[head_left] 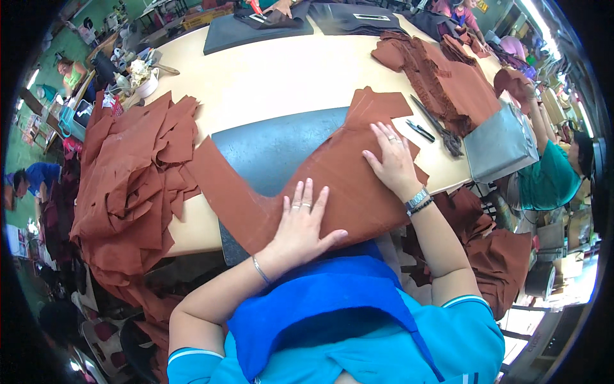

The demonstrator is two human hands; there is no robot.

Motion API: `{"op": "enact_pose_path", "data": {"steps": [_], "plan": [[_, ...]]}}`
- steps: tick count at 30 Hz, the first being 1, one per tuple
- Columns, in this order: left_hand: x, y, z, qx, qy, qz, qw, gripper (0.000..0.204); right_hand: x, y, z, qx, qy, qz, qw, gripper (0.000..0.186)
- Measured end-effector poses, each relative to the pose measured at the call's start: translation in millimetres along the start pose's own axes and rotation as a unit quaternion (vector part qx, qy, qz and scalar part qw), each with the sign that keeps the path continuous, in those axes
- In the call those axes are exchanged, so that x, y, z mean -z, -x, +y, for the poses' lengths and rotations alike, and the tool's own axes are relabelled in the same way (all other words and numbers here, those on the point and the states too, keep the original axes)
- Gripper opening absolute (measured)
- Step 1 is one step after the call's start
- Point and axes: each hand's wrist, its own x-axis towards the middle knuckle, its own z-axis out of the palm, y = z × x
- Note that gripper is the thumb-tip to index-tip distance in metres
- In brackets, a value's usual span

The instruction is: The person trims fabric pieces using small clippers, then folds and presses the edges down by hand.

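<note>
A reddish-brown cut fabric piece (348, 173) with a curved notch lies over a dark cutting mat (275, 148) at the table's near edge. My left hand (306, 221) rests flat on the fabric's near part, fingers spread. Farther right, my right hand (393, 160) also lies on the cloth, fingers stretched out. Neither hand grips anything. Right of the fabric are a dark pen-like tool (420, 130) and a pair of dark scissors (437, 121).
A heap of brown fabric pieces (137, 173) hangs over the table's left edge. More brown cloth (454, 83) lies at the far right, by a grey metal box (502, 144). Dark boards (256, 32) lie at the far side, where another person's hand works. A co-worker in green (551, 176) is at the right.
</note>
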Motion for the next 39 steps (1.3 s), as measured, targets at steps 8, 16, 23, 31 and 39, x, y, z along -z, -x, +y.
{"op": "enact_pose_path", "data": {"steps": [8,16,23,31,39], "plan": [[28.1,-78.1,-30.4,-0.019,0.014,0.221,0.975,0.047,-16.5,-31.0,-39.1,0.201,-0.203,0.021,0.958,0.042],[10.4,-66.7,-45.7,-0.041,0.082,0.255,0.963,0.03,-19.4,-27.8,-29.5,0.179,-0.209,-0.001,0.961,0.04],[8.3,-62.0,-38.8,-0.022,0.064,0.27,0.961,0.034,-16.7,-28.1,-30.1,0.156,-0.257,-0.014,0.953,0.038],[8.8,-61.9,-39.1,-0.02,0.101,0.23,0.968,0.038,-14.6,-28.2,-28.9,0.156,-0.254,-0.026,0.954,0.036],[9.3,-49.8,-39.8,-0.054,0.118,0.273,0.953,0.017,-20.9,-28.0,-27.0,0.19,-0.216,-0.004,0.958,0.025]]}}
